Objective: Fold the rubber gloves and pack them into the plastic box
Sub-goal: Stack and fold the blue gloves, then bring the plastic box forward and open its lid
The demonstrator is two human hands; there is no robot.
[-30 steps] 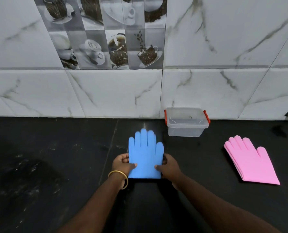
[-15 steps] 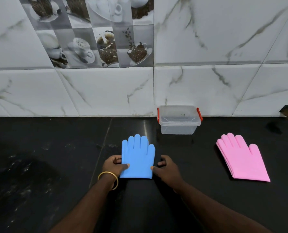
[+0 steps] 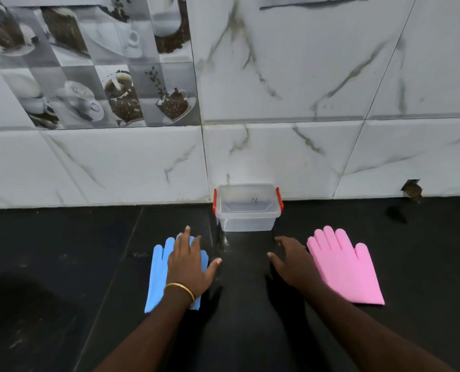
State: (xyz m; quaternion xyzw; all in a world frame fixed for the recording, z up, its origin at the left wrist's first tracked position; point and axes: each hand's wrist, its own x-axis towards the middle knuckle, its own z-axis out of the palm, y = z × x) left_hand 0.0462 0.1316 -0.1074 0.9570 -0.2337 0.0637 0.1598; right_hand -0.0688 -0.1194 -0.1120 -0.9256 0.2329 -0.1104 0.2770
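Note:
A blue rubber glove lies flat on the black counter, fingers pointing to the wall. My left hand rests palm down on top of it with fingers spread. A pink rubber glove lies flat to the right. My right hand hovers open beside its left edge, fingers apart, holding nothing. The clear plastic box with red clips and its lid on stands against the wall, just beyond both hands.
The black stone counter ends at a white marble-tiled wall with a coffee-cup picture tile at the upper left. A small hole shows in the wall at the far right.
Both hands have let go of the blue glove's cuff. My left hand now lies flat on the glove and my right hand has moved right toward the pink glove. The camera moved closer.

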